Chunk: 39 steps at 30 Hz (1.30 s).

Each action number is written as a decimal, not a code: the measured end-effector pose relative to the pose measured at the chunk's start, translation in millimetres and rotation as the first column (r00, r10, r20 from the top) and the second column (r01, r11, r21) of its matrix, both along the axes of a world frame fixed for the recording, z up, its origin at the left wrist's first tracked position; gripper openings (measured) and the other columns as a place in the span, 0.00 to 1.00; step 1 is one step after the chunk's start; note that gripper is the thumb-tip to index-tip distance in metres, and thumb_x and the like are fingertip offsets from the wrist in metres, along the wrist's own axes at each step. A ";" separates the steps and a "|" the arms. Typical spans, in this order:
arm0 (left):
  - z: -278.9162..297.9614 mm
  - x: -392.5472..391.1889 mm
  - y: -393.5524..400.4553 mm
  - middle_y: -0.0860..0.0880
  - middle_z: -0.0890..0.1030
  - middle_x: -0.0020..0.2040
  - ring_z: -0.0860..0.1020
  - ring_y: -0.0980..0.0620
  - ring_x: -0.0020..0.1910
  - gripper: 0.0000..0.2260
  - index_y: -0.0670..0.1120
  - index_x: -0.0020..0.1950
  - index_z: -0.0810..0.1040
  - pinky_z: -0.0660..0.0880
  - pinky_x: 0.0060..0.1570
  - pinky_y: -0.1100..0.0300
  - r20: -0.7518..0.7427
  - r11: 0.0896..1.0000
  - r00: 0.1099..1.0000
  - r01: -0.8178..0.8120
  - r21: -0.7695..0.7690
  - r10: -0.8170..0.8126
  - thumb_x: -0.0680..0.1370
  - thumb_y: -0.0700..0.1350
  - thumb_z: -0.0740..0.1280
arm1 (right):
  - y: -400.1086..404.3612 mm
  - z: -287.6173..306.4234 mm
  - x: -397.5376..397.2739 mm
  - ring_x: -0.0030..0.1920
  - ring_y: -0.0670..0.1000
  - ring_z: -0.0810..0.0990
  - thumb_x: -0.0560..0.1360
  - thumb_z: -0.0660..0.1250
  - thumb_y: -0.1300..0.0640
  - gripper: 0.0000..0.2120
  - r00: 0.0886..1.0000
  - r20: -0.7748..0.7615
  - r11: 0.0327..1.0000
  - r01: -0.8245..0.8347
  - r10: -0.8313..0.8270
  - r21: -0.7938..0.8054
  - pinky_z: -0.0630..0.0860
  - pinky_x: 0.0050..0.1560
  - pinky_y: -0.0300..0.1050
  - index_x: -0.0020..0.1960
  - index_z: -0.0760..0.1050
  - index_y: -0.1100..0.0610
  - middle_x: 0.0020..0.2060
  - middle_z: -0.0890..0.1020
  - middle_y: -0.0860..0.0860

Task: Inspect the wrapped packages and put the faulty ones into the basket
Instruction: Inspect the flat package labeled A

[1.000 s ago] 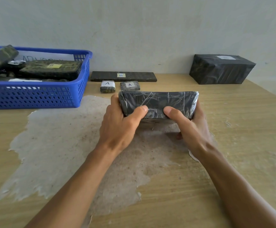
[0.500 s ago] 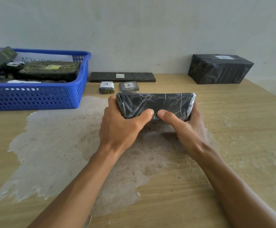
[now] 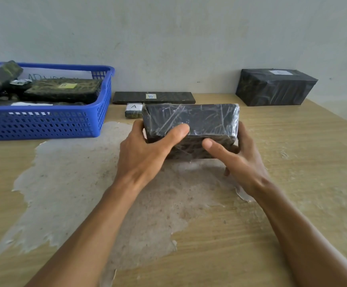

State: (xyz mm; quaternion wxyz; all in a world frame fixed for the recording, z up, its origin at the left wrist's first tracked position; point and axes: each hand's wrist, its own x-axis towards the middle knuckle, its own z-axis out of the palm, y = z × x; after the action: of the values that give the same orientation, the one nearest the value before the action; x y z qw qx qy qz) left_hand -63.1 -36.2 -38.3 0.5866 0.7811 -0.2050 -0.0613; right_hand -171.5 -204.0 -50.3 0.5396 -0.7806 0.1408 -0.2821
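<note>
Package [image 3: 191, 123], dark and film-wrapped, is held above the table [image 3: 292, 183], long axis running nine to three. Left hand [image 3: 145, 154] and right hand [image 3: 239, 160] each clasp an end, thumbs in front. Blue basket [image 3: 44, 125] lies at ten o'clock, nearer the left hand.

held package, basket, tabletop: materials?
Dark rectangular held package: glossy clear film over dark wrap, judging by creases and glare; contents unseen. Blue perforated basket: moulded plastic, probably. Tan tabletop: wood-grain, likely laminate, with its surface layer worn off in a pale patch.
</note>
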 end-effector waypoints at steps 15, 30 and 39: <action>1.8 10.6 2.6 0.64 0.82 0.55 0.80 0.65 0.56 0.26 0.51 0.67 0.72 0.75 0.56 0.67 0.165 0.959 0.967 0.224 -0.175 -0.196 0.73 0.61 0.69 | 2.8 -3.9 4.4 0.48 0.58 0.81 0.67 0.59 0.19 0.41 0.986 -0.036 0.983 0.157 -0.161 -0.094 0.80 0.50 0.63 0.56 0.76 0.55 0.47 0.83 0.56; -0.8 9.9 0.4 0.57 0.82 0.58 0.79 0.57 0.61 0.15 0.56 0.64 0.74 0.74 0.66 0.48 0.114 0.950 0.971 0.231 -0.208 -0.211 0.78 0.56 0.63 | -0.9 1.9 2.4 0.39 0.56 0.74 0.71 0.56 0.23 0.42 0.980 -0.048 0.980 0.192 -0.195 -0.054 0.74 0.39 0.57 0.53 0.74 0.64 0.42 0.79 0.62; -1.2 12.8 3.0 0.55 0.83 0.56 0.81 0.55 0.57 0.16 0.56 0.62 0.75 0.78 0.62 0.47 0.071 0.950 0.965 0.261 -0.171 -0.252 0.76 0.55 0.67 | -5.6 1.6 1.5 0.37 0.56 0.73 0.77 0.56 0.32 0.32 0.987 -0.073 0.989 0.145 -0.144 0.004 0.70 0.32 0.45 0.50 0.72 0.63 0.40 0.74 0.57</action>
State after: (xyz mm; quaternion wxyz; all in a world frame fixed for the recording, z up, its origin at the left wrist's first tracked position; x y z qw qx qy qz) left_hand -50.2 -33.2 -39.5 0.6365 0.6931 -0.3234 -0.0995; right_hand -170.0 -209.7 -48.7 0.5158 -0.7756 0.2179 -0.2914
